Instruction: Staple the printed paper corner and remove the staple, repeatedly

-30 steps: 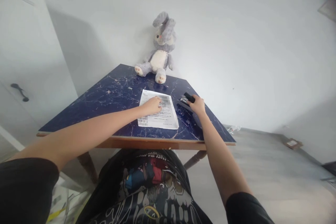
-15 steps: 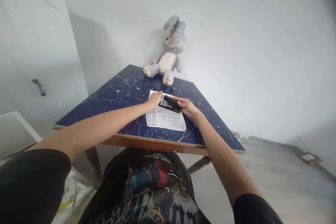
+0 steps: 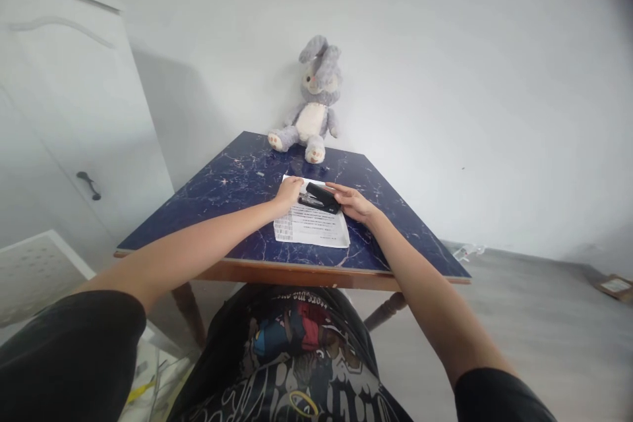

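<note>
A black stapler (image 3: 321,199) lies over white printed paper (image 3: 316,229) on the dark blue table, its jaws pointing left and parted. My right hand (image 3: 353,202) is closed around the stapler's right end. At the paper's upper left, my left hand (image 3: 289,194) pinches the paper's edge beside the stapler's open end. Its fingertips are partly hidden. The paper's near and right edges look slightly raised.
A grey plush rabbit (image 3: 311,120) sits at the back of the blue marbled table (image 3: 198,204), against the wall. A white cabinet (image 3: 84,105) stands at the left. Clear plastic (image 3: 468,250) and a brown box (image 3: 616,286) lie on the floor at right.
The camera view has shifted slightly. The stapler and both hands keep nearly the same places over the paper, with its jaws still parted.
</note>
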{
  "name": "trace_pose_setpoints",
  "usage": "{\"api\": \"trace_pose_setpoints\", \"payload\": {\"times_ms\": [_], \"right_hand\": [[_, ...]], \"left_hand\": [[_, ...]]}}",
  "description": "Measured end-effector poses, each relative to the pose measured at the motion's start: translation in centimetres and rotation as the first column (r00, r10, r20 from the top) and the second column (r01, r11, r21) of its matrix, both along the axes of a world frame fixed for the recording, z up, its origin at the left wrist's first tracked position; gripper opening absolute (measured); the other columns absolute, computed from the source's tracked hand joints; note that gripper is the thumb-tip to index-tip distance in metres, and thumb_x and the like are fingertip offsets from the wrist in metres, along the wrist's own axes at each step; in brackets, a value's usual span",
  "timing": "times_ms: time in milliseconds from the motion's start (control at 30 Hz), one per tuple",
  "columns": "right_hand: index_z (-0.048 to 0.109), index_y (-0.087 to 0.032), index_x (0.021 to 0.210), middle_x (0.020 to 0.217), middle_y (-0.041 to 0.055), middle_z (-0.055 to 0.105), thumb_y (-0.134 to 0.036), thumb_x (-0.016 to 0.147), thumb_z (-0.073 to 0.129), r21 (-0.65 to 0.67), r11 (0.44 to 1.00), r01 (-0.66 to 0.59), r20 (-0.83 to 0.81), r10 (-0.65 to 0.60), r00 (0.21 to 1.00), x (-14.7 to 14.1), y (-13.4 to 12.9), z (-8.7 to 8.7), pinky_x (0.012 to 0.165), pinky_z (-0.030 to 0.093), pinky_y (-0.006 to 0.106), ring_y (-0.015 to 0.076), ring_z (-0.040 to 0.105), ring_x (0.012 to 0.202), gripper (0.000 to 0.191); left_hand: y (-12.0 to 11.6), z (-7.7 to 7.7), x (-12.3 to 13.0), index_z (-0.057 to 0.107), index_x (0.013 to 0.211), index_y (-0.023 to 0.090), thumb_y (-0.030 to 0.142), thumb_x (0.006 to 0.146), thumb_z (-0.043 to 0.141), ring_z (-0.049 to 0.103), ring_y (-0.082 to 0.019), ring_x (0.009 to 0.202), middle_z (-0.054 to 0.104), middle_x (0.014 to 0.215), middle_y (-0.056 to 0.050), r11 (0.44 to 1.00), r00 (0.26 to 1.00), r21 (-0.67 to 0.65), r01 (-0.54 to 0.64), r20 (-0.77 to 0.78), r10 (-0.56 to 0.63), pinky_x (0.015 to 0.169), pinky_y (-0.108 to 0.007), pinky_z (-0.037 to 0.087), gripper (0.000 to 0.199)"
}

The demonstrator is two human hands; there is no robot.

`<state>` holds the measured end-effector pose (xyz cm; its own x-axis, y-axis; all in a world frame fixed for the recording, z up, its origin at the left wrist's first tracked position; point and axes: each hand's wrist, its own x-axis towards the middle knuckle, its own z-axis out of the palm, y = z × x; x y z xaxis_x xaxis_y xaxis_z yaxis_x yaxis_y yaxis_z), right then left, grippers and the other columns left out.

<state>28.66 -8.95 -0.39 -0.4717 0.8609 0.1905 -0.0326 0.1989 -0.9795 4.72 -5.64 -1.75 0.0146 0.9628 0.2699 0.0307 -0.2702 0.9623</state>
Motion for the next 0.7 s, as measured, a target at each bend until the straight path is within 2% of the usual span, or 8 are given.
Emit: {"api": "trace_pose_setpoints", "payload": {"times_ms": [100,167,267,333,400,500,567,700], "right_hand": [[0.076,-0.019,0.122,0.116,0.0083,0.078,-0.043,0.072,0.087,0.264,0.962,0.069,0.278,-0.145,0.949,-0.8,-0.5,0.2,0.104,0.052,0.049,0.0322,0.071,0.111,0.057],[0.077,-0.018,0.119,0.108,0.0066,0.079,-0.036,0.074,0.084,0.454,0.882,0.126,0.383,-0.321,0.866,-1.2,-0.9,0.3,0.101,0.054,0.048,0.0320,0.073,0.104,0.049],[0.076,-0.021,0.124,0.122,0.0072,0.077,-0.026,0.084,0.070,0.713,0.678,0.177,0.323,-0.542,0.776,-1.5,-1.5,0.7,0.106,0.051,0.046,0.0311,0.070,0.115,0.041],[0.074,-0.022,0.128,0.133,0.0076,0.072,-0.019,0.091,0.058,0.836,0.538,0.107,0.295,-0.605,0.739,-1.6,-2.0,1.0,0.114,0.046,0.048,0.0297,0.063,0.131,0.040],[0.073,-0.023,0.130,0.139,0.0076,0.069,-0.013,0.096,0.048,0.895,0.445,-0.009,0.320,-0.628,0.709,-1.6,-2.4,1.3,0.119,0.040,0.050,0.0274,0.055,0.140,0.043],[0.071,-0.024,0.133,0.142,0.0068,0.067,-0.010,0.102,0.041,0.912,0.384,-0.145,0.374,-0.630,0.681,-1.8,-2.8,1.6,0.122,0.036,0.051,0.0251,0.052,0.144,0.046],[0.070,-0.025,0.133,0.144,0.0063,0.066,-0.010,0.103,0.042,0.907,0.372,-0.198,0.401,-0.617,0.677,-2.0,-2.9,1.7,0.123,0.034,0.051,0.0247,0.051,0.145,0.044],[0.071,-0.026,0.132,0.141,0.0065,0.068,-0.008,0.099,0.046,0.914,0.376,-0.153,0.375,-0.636,0.675,-2.3,-2.8,1.5,0.122,0.035,0.051,0.0254,0.053,0.143,0.045]], "left_hand": [[0.0,0.2,-0.2,0.069,0.075,0.018,0.026,0.080,0.059,0.066,-0.023,0.091,0.072,0.085,-0.006,0.999,0.998,-0.012,-0.037,-0.058,0.036,0.087,-0.035,0.052,0.013],[0.0,0.4,-0.2,0.069,0.079,0.018,0.026,0.081,0.061,0.068,-0.023,0.093,0.073,0.090,-0.007,0.998,0.999,-0.048,-0.028,-0.019,0.028,0.087,-0.034,0.053,0.011],[-0.2,0.9,-0.2,0.064,0.085,0.018,0.027,0.086,0.063,0.070,-0.019,0.088,0.073,0.093,-0.007,0.987,0.988,-0.151,0.059,0.147,-0.036,0.087,-0.033,0.055,0.009],[-0.5,1.2,-0.3,0.061,0.086,0.018,0.029,0.091,0.064,0.070,-0.017,0.083,0.073,0.093,-0.008,0.963,0.954,-0.205,0.174,0.277,-0.113,0.087,-0.034,0.056,0.012],[-0.8,1.5,-0.4,0.061,0.085,0.017,0.032,0.093,0.067,0.071,-0.018,0.082,0.073,0.091,-0.009,0.940,0.911,-0.199,0.276,0.365,-0.190,0.087,-0.035,0.057,0.018],[-1.1,1.7,-0.5,0.065,0.084,0.014,0.030,0.089,0.074,0.070,-0.018,0.083,0.074,0.087,-0.010,0.927,0.881,-0.154,0.341,0.397,-0.258,0.087,-0.035,0.056,0.019],[-1.2,1.7,-0.5,0.068,0.082,0.012,0.025,0.088,0.075,0.070,-0.018,0.080,0.074,0.082,-0.010,0.923,0.885,-0.166,0.346,0.384,-0.263,0.086,-0.035,0.055,0.016],[-1.3,1.8,-0.4,0.068,0.078,0.010,0.014,0.091,0.070,0.069,-0.016,0.077,0.074,0.078,-0.009,0.928,0.901,-0.203,0.314,0.371,-0.224,0.087,-0.035,0.056,0.013]]}}
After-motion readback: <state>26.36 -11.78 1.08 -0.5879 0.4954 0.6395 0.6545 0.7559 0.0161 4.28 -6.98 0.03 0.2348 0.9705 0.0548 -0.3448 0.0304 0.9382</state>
